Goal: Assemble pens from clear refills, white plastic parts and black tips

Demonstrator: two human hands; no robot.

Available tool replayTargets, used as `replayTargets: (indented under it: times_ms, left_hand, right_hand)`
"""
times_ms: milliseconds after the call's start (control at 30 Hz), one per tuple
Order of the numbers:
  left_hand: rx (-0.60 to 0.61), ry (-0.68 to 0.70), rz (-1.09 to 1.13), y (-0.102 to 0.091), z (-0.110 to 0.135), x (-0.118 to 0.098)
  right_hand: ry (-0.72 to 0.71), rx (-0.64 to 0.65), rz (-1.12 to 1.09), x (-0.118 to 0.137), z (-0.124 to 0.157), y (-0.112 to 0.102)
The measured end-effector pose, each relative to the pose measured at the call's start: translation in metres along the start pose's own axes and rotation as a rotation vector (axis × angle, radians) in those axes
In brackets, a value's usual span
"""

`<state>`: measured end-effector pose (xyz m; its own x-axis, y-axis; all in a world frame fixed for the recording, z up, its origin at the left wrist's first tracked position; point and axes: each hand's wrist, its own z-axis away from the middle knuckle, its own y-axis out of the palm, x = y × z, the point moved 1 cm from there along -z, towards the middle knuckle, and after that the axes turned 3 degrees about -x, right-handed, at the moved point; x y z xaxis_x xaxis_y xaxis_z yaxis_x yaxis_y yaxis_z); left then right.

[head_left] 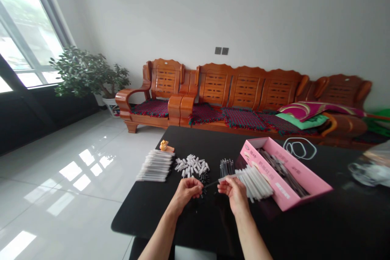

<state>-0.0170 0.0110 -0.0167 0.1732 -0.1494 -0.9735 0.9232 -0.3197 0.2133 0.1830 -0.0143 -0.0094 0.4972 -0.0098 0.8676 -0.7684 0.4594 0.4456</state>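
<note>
Over the black table, my left hand (186,191) is closed in a pinch on the end of a thin dark pen refill (211,184). My right hand (235,193) grips a translucent white pen barrel (225,178), and the refill spans from it to my left fingers. Beyond my hands are a heap of short white pen parts (192,165) and small black pieces (204,178). A bunch of dark refills (226,167) stands close by. White barrels (256,183) lie beside my right hand. On the left, white pens (154,166) are laid in a row.
A pink box (300,174) with dark sticks (280,168) inside stands right of the barrels. White loops (300,150) and a plastic bag (370,170) lie farther right. A small orange figure (164,145) sits at the table's far left corner. Behind is a wooden sofa (215,83).
</note>
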Motion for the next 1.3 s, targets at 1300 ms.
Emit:
replayTargets:
  times_ms: [1300]
  left_hand:
    - [-0.199, 0.068, -0.283, 0.045, -0.015, 0.015]
  right_hand:
    - [0.205, 0.038, -0.298, -0.006, 0.001, -0.001]
